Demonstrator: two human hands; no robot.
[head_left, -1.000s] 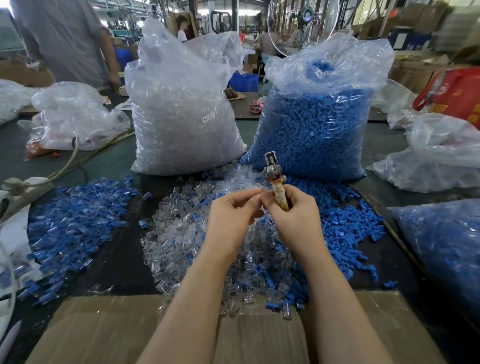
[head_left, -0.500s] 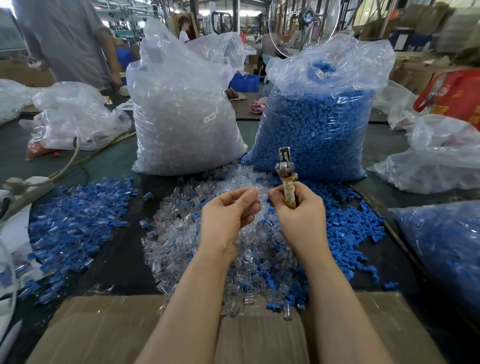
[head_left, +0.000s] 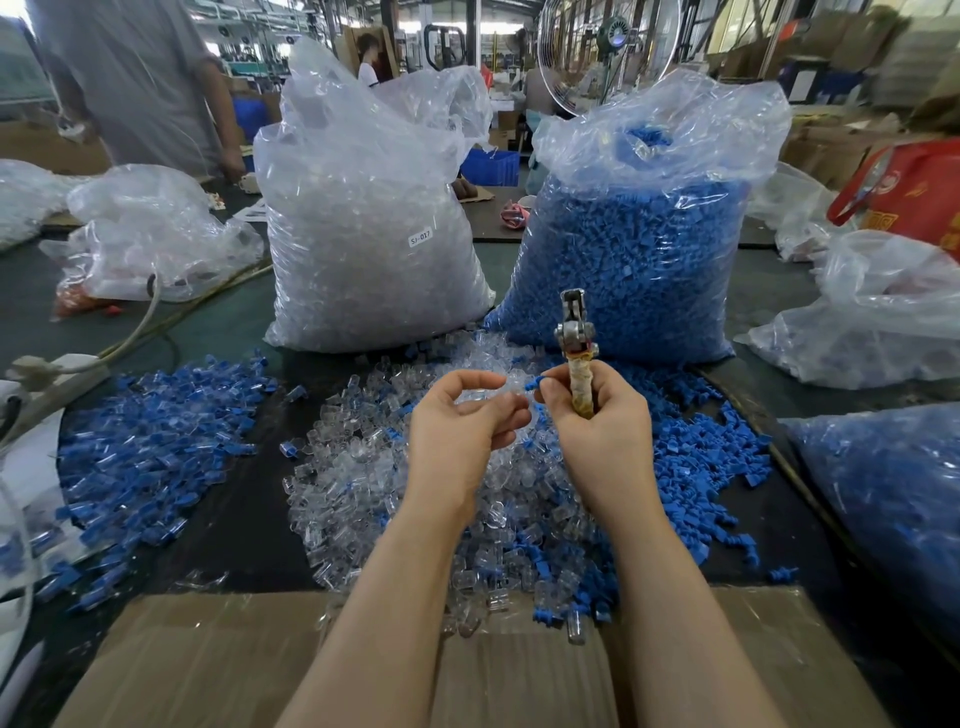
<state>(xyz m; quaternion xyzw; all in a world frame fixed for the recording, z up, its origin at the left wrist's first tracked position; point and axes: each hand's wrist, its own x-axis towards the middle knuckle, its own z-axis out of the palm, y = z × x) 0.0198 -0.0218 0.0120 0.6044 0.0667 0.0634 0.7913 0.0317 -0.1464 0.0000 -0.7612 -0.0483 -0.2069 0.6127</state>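
Head view: two hands hover just apart over the middle heap. The left hand (head_left: 462, 431) pinches one clear cap (head_left: 513, 391) in curled fingertips. The right hand (head_left: 597, 431) grips one tool (head_left: 575, 332) upright by its wrapped handle and pinches one blue plug (head_left: 535, 383) between thumb and forefinger. Three loose heaps lie on the table (head_left: 244, 519): assembled heap (head_left: 156, 441) left, clear heap (head_left: 353, 467) middle, blue heap (head_left: 701, 452) right. Two full bags stand behind them, one clear bag (head_left: 374, 234) and one blue bag (head_left: 639, 260)
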